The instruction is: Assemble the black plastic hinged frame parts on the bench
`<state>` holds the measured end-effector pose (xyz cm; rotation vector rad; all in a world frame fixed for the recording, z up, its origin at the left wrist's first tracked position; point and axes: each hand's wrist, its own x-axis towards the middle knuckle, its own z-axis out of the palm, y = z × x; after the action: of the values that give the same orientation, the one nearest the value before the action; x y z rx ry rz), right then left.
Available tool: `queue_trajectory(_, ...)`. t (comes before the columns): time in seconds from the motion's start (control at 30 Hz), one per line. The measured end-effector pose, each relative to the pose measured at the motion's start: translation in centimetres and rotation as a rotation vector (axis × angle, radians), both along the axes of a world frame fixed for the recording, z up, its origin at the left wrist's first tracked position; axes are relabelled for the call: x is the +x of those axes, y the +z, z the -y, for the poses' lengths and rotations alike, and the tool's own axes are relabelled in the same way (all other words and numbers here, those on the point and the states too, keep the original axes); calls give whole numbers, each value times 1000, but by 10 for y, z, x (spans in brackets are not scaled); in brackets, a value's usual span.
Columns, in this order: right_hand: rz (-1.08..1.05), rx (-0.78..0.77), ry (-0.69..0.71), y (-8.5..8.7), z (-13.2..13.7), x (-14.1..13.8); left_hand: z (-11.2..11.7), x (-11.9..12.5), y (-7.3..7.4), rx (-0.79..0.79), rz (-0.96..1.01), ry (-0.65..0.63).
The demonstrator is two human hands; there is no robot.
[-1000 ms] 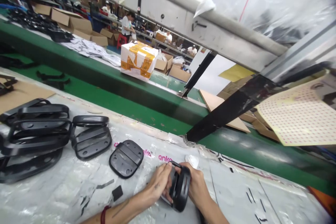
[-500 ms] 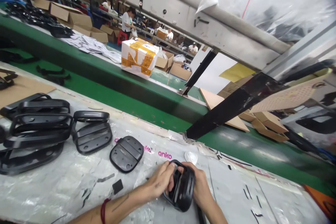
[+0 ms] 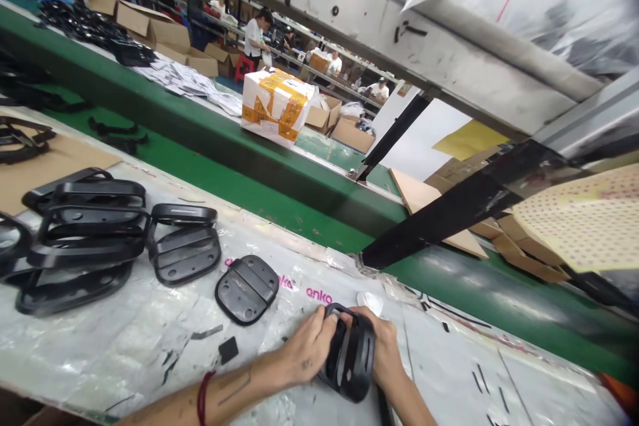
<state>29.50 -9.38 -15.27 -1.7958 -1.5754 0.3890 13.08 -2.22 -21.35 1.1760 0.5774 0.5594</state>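
Observation:
A black plastic frame-shaped part (image 3: 355,361) with rounded corners and a slot is held tilted above the plastic-covered table (image 3: 279,393). My left hand (image 3: 312,345) grips its left side, the thumb at the upper inner edge and fingers partly hidden inside. Around its right side wraps my right hand (image 3: 382,339), most of its fingers behind the part. To the left lies a flat black plate (image 3: 248,289) with a crossbar and round holes. Beyond it are another black part (image 3: 184,246) and a cluster of similar black frames (image 3: 90,246).
A black post (image 3: 424,226) slants up from the table's far edge. Behind run a green conveyor (image 3: 299,213) and a taped carton (image 3: 277,106). Black scraps (image 3: 228,349) and thin strips (image 3: 482,379) lie on the table. A co-worker (image 3: 255,36) stands far back.
The view has shifted slightly, so the table and background appear a little farther right. Both hands keep their hold on the black part, with little change in its tilt.

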Motion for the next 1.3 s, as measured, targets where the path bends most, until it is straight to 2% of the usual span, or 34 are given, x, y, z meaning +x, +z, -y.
queue_trajectory(0.13, 34, -46, 38, 14, -3, -2, -5, 0, 18, 90, -105, -29)
queue_trajectory(0.27, 104, -25, 38, 21, -5, -5, -10, 1, 38, 168, -242, -114)
queue_trajectory(0.37, 198, 56, 53, 21, -2, -7, -7, 1, 38, 269, -306, -138)
queue_trajectory(0.53, 352, 190, 38, 11, -2, -8, 1, 2, 30, 285, -272, -126)
queue_trajectory(0.63, 339, 174, 45, 7, -9, -5, -2, 3, 30, 288, -281, -72)
queue_trajectory(0.73, 266, 88, 96, 14, -11, 0, -7, 5, 32, 251, -254, -47)
queue_trajectory(0.8, 191, 20, 100, 23, -7, 2, -11, 5, 37, 97, -197, -152)
queue_trajectory(0.87, 91, -36, 40, 32, -3, 1, -17, 2, 45, -94, -122, -273)
queue_trajectory(0.93, -61, -94, -59, 38, -1, -2, -25, -2, 57, -218, 2, -300)
queue_trajectory(1.03, -431, -247, -189, 40, -3, -4, -40, -11, 75, -325, 231, -369)
queue_trajectory(1.1, -700, -325, -260, 38, -5, -4, -49, -15, 82, -339, 306, -427)
queue_trajectory(1.17, -924, -353, -323, 37, -4, -6, -54, -16, 83, -328, 323, -359)
queue_trajectory(1.23, -1115, -373, -371, 36, -2, -10, -54, -15, 80, -328, 305, -234)
queue_trajectory(1.3, -1279, -404, -391, 36, 1, -18, -52, -12, 75, -312, 266, -180)
